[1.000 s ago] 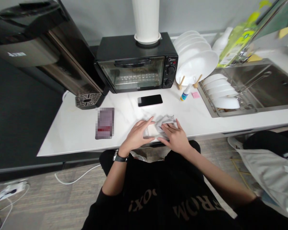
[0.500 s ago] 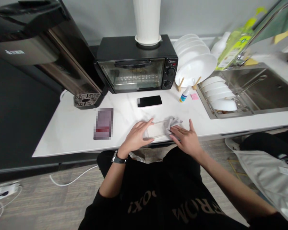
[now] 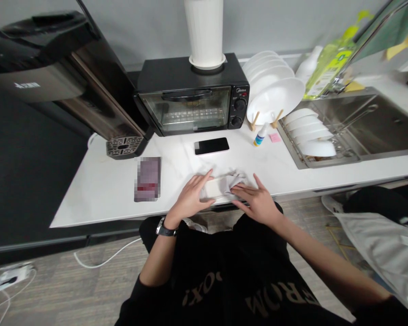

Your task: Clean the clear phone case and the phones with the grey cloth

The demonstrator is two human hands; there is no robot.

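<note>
Near the counter's front edge lies a pale, flat rectangular thing [image 3: 213,187] whose kind I cannot make out. My left hand [image 3: 191,193] clasps its left end between thumb and fingers. A crumpled light grey cloth [image 3: 230,184] covers its right part. My right hand [image 3: 260,203] presses that cloth down with its fingertips, the index finger sticking up and away. Just behind the hands a phone [image 3: 211,146] rests with its dark screen up. Left of my left hand is a purple rectangular item [image 3: 148,179], blurred by pixels.
A black toaster oven [image 3: 193,108] carries a white ribbed pot [image 3: 206,36]. A dark drinks machine [image 3: 98,90] stands left. To the right are a small spray bottle [image 3: 260,135], a pink note [image 3: 275,137], racked plates [image 3: 275,97] and a sink [image 3: 377,131] with bowls [image 3: 314,131].
My right hand and the cloth have slid left along the pale thing, closer to my left hand. My left hand keeps its hold. The view has shifted slightly.
</note>
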